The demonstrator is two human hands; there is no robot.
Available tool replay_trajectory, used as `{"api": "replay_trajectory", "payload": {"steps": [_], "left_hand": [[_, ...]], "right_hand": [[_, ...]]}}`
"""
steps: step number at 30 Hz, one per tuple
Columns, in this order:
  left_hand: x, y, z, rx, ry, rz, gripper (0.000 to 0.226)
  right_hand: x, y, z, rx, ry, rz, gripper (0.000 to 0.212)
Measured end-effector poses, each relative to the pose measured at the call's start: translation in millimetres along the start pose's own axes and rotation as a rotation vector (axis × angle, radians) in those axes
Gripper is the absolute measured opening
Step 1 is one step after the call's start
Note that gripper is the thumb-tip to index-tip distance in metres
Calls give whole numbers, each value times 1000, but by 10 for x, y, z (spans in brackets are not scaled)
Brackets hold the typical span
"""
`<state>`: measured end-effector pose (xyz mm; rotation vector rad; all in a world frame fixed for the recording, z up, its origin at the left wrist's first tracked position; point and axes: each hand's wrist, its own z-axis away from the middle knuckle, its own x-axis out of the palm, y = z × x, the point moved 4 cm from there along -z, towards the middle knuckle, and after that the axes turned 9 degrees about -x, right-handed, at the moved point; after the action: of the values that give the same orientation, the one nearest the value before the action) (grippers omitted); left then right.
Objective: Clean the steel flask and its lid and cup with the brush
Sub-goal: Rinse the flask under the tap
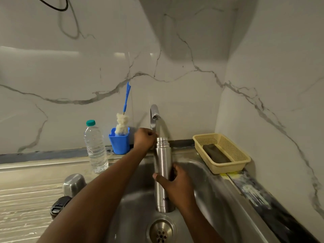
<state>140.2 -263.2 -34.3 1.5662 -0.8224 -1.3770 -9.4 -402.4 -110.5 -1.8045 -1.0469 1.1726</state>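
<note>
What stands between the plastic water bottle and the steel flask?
In the head view: the blue holder with the brush in it, then the left hand gripping the tap beside the flask.

Counter (26,199) bears bottle (95,148), blue holder (119,144), cup (73,185), lid (58,206) — also basket (243,162).

Dim, even indoor light. Shadows of the curved chrome tap (154,113) and the blue-handled white bottle brush (122,123) fall rightward on the white grey-veined marble wall (52,67), where a broad soft shadow fills the top centre and a pale reflected band crosses the left. Dull highlights streak the tall cylindrical steel flask (162,158) and the round steel sink basin (206,178). Wide-angle distortion bows the wall corner and counter edge; focus is soft, smearing toward the borders.
</note>
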Motion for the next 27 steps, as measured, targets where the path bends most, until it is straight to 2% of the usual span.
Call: {"api": "replay_trajectory", "payload": {"steps": [5, 12, 19, 22, 24, 27], "left_hand": [[-121, -181, -24, -56, 43, 70, 12], [-244, -329, 116, -113, -72, 216, 24], [-284, -465, 598, -267, -363, 386, 36], [-277, -390, 744, -244, -439, 326, 33], [-267, -374, 798, -242, -459, 230, 36], [-283, -362, 845, -276, -444, 217, 46]], "right_hand": [[33, 9, 17, 3, -21, -6, 51], [45, -7, 30, 23, -33, 14, 59], [73, -28, 53, 51, -100, -21, 58], [85, -12, 71, 46, -109, -63, 58], [81, -33, 84, 28, -129, -94, 55], [83, -77, 91, 8, -160, -139, 51]]}}
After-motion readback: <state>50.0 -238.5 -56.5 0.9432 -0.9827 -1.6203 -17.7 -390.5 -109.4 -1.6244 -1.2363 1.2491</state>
